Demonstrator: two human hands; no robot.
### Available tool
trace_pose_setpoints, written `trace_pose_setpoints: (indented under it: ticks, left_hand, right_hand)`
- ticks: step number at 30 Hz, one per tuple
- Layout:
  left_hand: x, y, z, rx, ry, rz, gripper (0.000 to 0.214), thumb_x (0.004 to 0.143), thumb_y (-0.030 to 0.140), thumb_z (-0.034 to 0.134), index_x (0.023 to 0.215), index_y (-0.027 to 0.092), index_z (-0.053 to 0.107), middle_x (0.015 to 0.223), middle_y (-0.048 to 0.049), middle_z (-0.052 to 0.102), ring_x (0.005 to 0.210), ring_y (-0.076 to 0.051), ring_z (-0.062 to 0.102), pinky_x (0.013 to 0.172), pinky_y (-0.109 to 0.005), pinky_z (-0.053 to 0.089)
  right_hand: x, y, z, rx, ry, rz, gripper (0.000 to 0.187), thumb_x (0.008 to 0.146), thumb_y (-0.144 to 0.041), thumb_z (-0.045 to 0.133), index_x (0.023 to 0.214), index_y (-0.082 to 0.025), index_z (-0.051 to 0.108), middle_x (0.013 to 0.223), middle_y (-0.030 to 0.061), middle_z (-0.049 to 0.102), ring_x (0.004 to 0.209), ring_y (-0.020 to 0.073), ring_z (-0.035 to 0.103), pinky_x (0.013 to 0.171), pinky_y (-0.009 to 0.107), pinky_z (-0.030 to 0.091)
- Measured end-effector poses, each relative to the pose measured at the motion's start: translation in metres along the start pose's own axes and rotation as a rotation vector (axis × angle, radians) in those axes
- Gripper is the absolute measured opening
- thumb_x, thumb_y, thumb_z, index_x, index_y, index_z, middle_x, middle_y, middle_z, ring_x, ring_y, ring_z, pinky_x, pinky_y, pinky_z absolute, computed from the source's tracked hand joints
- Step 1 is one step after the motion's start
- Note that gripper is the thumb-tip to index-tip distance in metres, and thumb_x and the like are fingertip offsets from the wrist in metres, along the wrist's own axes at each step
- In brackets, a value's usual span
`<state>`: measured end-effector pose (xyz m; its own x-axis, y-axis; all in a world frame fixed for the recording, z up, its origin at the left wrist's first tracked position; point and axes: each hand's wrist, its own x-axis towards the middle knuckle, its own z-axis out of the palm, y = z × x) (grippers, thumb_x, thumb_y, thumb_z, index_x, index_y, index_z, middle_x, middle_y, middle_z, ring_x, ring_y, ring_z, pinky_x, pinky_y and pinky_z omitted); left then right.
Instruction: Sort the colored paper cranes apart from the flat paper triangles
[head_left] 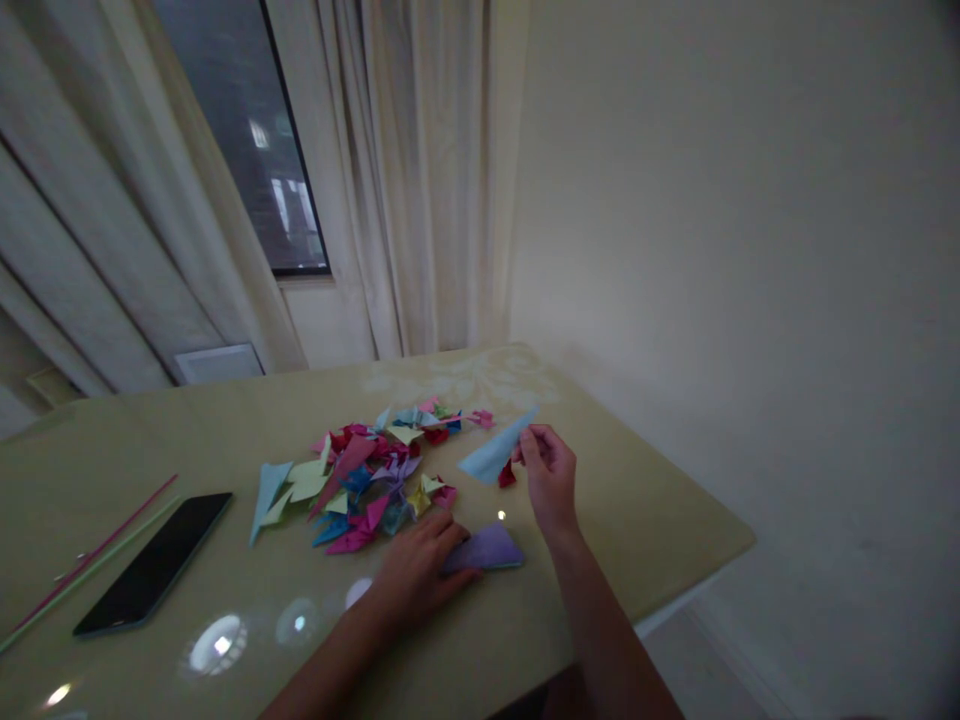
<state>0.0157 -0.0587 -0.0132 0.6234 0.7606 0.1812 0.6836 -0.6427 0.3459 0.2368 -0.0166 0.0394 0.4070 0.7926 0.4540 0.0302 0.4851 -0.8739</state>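
Between the thumb and fingers of my right hand (pixel 547 470) is a piece of light blue paper (pixel 495 455), held up above the table with its pointed end to the upper right. My left hand (pixel 424 565) lies on the table, thumb apart from the fingers, touching the left end of a folded purple paper (pixel 491 547). A pile of colourful folded paper pieces (pixel 375 470), in pink, blue, green, purple and yellow, spreads just beyond my left hand. Behind the light blue paper a small dark red folded piece (pixel 508 475) shows in part.
A black phone (pixel 154 565) lies at the left, beside a pink stick (pixel 97 552) and a light green one (pixel 94 568). The table (pixel 637 500) has a glossy top with reflections and ends at a right edge near the wall (pixel 735 300). Curtains (pixel 420 180) hang behind.
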Motion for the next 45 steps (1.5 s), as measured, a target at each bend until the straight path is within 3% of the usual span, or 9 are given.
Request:
trace_pose_setpoints:
  ticks: [6, 9, 12, 15, 19, 23, 28, 41, 45]
  left_hand:
    - [0.001, -0.014, 0.008, -0.061, 0.317, 0.064, 0.061, 0.095, 0.043, 0.07, 0.148, 0.024, 0.048, 0.12, -0.011, 0.074, 0.112, -0.027, 0.072, 0.095, -0.04, 0.06]
    - [0.001, -0.02, 0.002, -0.056, 0.396, 0.176, 0.056, 0.1, 0.026, 0.06, 0.154, 0.025, 0.045, 0.118, -0.0096, 0.076, 0.105, -0.022, 0.075, 0.089, -0.033, 0.062]
    - [-0.001, -0.017, -0.006, -0.02, 0.451, 0.334, 0.045, 0.101, 0.011, 0.049, 0.142, 0.025, 0.06, 0.115, -0.0101, 0.077, 0.099, -0.019, 0.076, 0.083, -0.028, 0.061]
    - [-0.003, -0.005, -0.012, -0.037, 0.563, 0.437, 0.033, 0.102, 0.013, 0.051, 0.129, 0.023, 0.069, 0.104, -0.0095, 0.078, 0.091, -0.018, 0.075, 0.078, -0.026, 0.059]
    - [-0.008, 0.007, -0.017, -0.09, 0.782, 0.391, 0.022, 0.1, 0.016, 0.058, 0.118, 0.02, 0.07, 0.093, -0.0081, 0.076, 0.082, -0.017, 0.072, 0.073, -0.026, 0.058]
    - [-0.008, 0.012, -0.019, -0.135, 0.932, 0.307, 0.009, 0.096, 0.011, 0.064, 0.097, 0.02, 0.065, 0.078, -0.0013, 0.066, 0.064, -0.012, 0.06, 0.058, -0.021, 0.049]
    - [-0.005, 0.017, -0.018, -0.159, 0.889, 0.225, 0.018, 0.095, 0.015, 0.064, 0.081, 0.021, 0.056, 0.065, 0.0051, 0.049, 0.053, -0.009, 0.047, 0.05, -0.02, 0.039]
    - [-0.004, 0.016, -0.014, -0.174, 0.845, 0.252, 0.017, 0.094, 0.013, 0.064, 0.08, 0.021, 0.057, 0.065, 0.0046, 0.053, 0.052, -0.008, 0.049, 0.049, -0.019, 0.039]
    - [-0.004, 0.016, -0.013, -0.149, 0.847, 0.262, 0.018, 0.094, 0.014, 0.065, 0.079, 0.021, 0.057, 0.063, 0.0043, 0.053, 0.052, -0.009, 0.049, 0.049, -0.021, 0.037]
  right_hand:
    - [-0.039, 0.005, -0.012, 0.116, 0.025, 0.176, 0.037, 0.089, -0.049, 0.071, 0.068, -0.021, 0.062, 0.058, -0.0016, 0.057, 0.055, 0.0134, 0.051, 0.054, 0.026, 0.042]
    - [-0.043, 0.018, -0.005, 0.092, -0.133, 0.263, 0.037, 0.086, -0.051, 0.072, 0.067, -0.02, 0.063, 0.055, -0.0016, 0.058, 0.051, 0.0128, 0.049, 0.052, 0.026, 0.04]
    - [-0.047, 0.023, 0.001, 0.053, -0.314, 0.302, 0.035, 0.086, -0.051, 0.072, 0.071, -0.02, 0.065, 0.054, -0.0016, 0.06, 0.049, 0.013, 0.051, 0.051, 0.026, 0.04]
    - [-0.053, 0.023, 0.003, -0.013, -0.367, 0.282, 0.031, 0.087, -0.047, 0.07, 0.073, -0.02, 0.064, 0.056, -0.0018, 0.06, 0.052, 0.0139, 0.054, 0.053, 0.026, 0.042]
    - [-0.059, 0.015, 0.002, -0.146, -0.338, 0.115, 0.017, 0.087, -0.034, 0.071, 0.097, -0.019, 0.072, 0.07, -0.0009, 0.064, 0.064, 0.015, 0.058, 0.061, 0.026, 0.045]
    - [-0.063, 0.0, 0.003, -0.082, -0.598, -0.051, 0.027, 0.087, -0.029, 0.073, 0.113, -0.023, 0.075, 0.092, 0.0033, 0.069, 0.075, 0.0159, 0.057, 0.071, 0.028, 0.048]
    - [-0.064, -0.007, 0.004, 0.07, -0.692, -0.067, 0.025, 0.094, -0.046, 0.07, 0.095, -0.022, 0.078, 0.092, 0.0064, 0.07, 0.081, 0.02, 0.06, 0.075, 0.032, 0.049]
    - [-0.062, 0.0, -0.001, 0.234, -0.651, 0.047, 0.027, 0.079, -0.046, 0.089, 0.096, -0.026, 0.082, 0.087, 0.0035, 0.069, 0.074, 0.0174, 0.055, 0.07, 0.031, 0.046]
    - [-0.063, 0.0, 0.001, 0.224, -0.624, 0.061, 0.023, 0.079, -0.045, 0.089, 0.086, -0.024, 0.08, 0.085, 0.0037, 0.069, 0.076, 0.018, 0.059, 0.069, 0.031, 0.047]
